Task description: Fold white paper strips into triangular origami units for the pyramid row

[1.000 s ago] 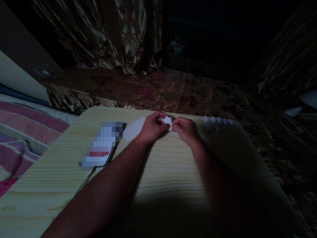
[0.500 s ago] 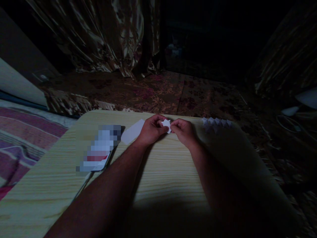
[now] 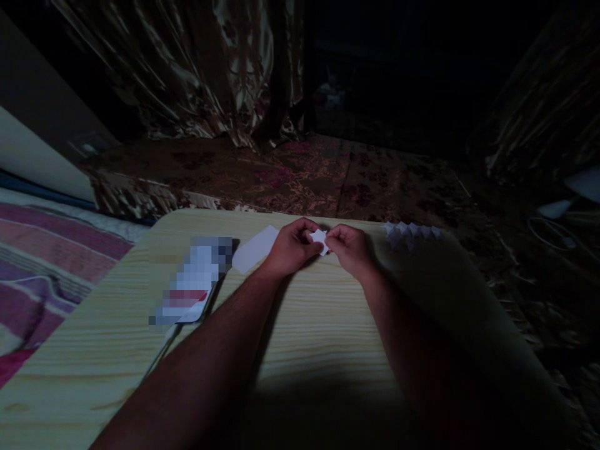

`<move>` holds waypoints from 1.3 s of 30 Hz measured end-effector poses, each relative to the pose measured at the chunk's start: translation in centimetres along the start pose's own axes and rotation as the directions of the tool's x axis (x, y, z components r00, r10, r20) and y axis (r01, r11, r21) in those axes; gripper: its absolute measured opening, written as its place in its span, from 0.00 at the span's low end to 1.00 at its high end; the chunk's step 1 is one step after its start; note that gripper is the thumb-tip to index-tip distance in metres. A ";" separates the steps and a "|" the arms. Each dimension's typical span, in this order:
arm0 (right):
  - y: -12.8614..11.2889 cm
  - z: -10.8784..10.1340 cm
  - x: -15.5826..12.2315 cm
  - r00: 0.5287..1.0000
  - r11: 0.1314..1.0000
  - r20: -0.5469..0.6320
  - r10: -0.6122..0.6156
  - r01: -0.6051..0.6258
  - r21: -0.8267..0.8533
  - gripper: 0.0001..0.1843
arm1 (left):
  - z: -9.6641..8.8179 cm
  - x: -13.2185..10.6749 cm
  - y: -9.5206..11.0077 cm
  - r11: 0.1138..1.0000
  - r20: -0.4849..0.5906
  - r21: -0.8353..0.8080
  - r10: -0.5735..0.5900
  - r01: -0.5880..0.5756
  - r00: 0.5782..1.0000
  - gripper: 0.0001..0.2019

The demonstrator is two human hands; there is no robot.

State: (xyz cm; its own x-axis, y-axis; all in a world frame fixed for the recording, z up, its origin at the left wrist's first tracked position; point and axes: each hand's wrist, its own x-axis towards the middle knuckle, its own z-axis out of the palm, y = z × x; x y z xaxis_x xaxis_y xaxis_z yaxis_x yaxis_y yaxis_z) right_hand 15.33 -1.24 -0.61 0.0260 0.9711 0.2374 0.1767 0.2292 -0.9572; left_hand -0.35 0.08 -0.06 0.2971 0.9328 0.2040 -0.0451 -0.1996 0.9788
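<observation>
White star (image 3: 319, 240), one: right of paper sheet (image 3: 255, 250), over bench (image 3: 323, 312). Left hand (image 3: 295, 248): thumb and fingers closed on star. Right hand (image 3: 349, 245): fingertips pinched together at star's edge. Small pale stars (image 3: 413, 230), clustered: farther right of sheet. Phone (image 3: 199, 272): just left of sheet.

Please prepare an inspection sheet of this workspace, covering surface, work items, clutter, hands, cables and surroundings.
Surface: wood-grain table, shadowed on the right.
Work items: white star between the hands; pale stars grouped at the table's far right; white sheet left of the hands.
Clutter: phone-like device, mostly pixelated.
Hands: left hand holds the star; right hand at its right edge, grip unclear.
Cables: light cable at the device's near end.
Surroundings: patterned curtain, striped bedding; dim background.
</observation>
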 end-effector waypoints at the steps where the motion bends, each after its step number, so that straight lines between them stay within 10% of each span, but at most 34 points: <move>1: 0.0 0.0 0.0 1.000 1.000 -0.001 -0.001 0.001 0.000 0.04 | 0.0 0.0 0.0 1.000 0.004 -0.001 0.000 0.000 1.000 0.17; 39: -0.7 0.1 -0.2 0.999 1.000 -0.046 0.018 -0.018 0.018 0.03 | 0.2 0.0 -0.5 1.000 0.054 -0.030 0.009 -0.007 0.998 0.16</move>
State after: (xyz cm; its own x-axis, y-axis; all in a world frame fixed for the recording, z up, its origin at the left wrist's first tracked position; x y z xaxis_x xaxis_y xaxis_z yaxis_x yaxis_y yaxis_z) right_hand 15.09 -1.55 -0.04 0.0746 0.9710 0.2271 0.1589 0.2132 -0.9640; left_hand -0.17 0.16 -0.52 0.3481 0.9133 0.2114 -0.0762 -0.1972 0.9774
